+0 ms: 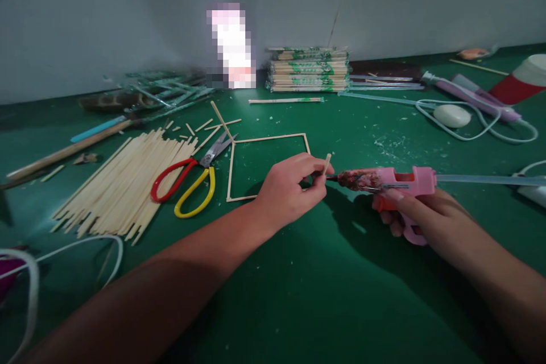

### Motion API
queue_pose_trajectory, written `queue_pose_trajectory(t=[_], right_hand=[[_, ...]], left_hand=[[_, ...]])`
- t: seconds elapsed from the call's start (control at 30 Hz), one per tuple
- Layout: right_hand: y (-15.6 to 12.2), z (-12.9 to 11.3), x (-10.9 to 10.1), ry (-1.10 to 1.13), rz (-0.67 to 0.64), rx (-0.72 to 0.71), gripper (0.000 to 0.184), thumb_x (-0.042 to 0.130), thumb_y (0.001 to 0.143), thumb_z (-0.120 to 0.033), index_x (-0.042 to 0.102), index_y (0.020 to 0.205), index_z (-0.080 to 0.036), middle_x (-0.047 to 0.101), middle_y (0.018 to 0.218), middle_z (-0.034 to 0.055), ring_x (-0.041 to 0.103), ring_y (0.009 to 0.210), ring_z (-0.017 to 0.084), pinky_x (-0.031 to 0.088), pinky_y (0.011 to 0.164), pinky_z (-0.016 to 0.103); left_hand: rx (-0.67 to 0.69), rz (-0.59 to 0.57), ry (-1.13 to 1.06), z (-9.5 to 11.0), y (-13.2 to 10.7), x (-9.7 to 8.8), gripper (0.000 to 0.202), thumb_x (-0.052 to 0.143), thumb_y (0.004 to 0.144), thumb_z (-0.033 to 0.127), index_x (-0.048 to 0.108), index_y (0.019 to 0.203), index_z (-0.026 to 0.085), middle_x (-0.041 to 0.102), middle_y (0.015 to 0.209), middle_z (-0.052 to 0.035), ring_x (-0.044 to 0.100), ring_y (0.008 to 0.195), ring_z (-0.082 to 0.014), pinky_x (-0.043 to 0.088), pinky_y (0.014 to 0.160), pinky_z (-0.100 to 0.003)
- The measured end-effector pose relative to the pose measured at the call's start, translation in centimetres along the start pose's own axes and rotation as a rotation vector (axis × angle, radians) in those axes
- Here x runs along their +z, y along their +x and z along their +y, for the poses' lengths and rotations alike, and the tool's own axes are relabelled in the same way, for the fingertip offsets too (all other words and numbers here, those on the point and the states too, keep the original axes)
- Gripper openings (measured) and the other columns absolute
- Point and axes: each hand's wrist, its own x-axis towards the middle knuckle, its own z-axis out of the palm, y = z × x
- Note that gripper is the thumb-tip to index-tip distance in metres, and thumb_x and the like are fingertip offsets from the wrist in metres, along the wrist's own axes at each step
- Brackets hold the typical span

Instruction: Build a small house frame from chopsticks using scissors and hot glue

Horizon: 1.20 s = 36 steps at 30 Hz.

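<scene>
My left hand (292, 186) is closed in a pinch on a short wooden stick (327, 164), whose upper end shows above the fingertips. In my right hand (420, 210) is a pink glue gun (409, 179), my fingers wrapped round its handle. The gun's dark nozzle points left and lies close to the stick; I cannot tell whether they touch. Behind and beneath my left hand lies a four-sided frame of thin sticks (268, 138), its near right corner hidden. One stick slants up from the frame's far left corner. A clear glue stick (473, 180) juts from the gun's rear.
Scissors (194, 179) with red and yellow handles lie beside many loose wooden sticks (123, 182). Packed chopsticks (309, 71) are stacked at the wall. A lit, blurred screen (234, 45) stands behind. A white cord (463, 135) and a red-and-white cup (522, 82) are at right.
</scene>
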Motion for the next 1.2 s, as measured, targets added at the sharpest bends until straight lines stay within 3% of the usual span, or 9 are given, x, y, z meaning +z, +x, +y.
queue_pose_trajectory(t=[0.83,1.2], right_hand=[[0.07,-0.04,-0.01,-0.010,-0.017,-0.025,0.049,0.051,0.074,-0.064,0.066,0.070,-0.017,0.061,0.057,0.0043,0.054,0.045,0.014,0.038,0.038,0.023],[0.10,0.15,-0.19,-0.026,-0.045,0.011,0.053,0.048,0.076,-0.067,0.065,0.078,-0.017,0.061,0.063,0.0035,0.055,0.050,0.014,0.040,0.042,0.024]], left_hand=[[0.017,-0.023,0.032,0.00,0.05,-0.11,0.019,0.051,0.078,0.008,0.064,0.086,0.019,0.065,0.082,-0.0010,0.058,0.073,-0.0104,0.047,0.065,-0.022],[0.014,-0.003,0.030,0.01,-0.02,-0.02,0.018,0.050,0.080,0.009,0.064,0.086,0.017,0.064,0.083,-0.0026,0.059,0.072,-0.0108,0.047,0.065,-0.023]])
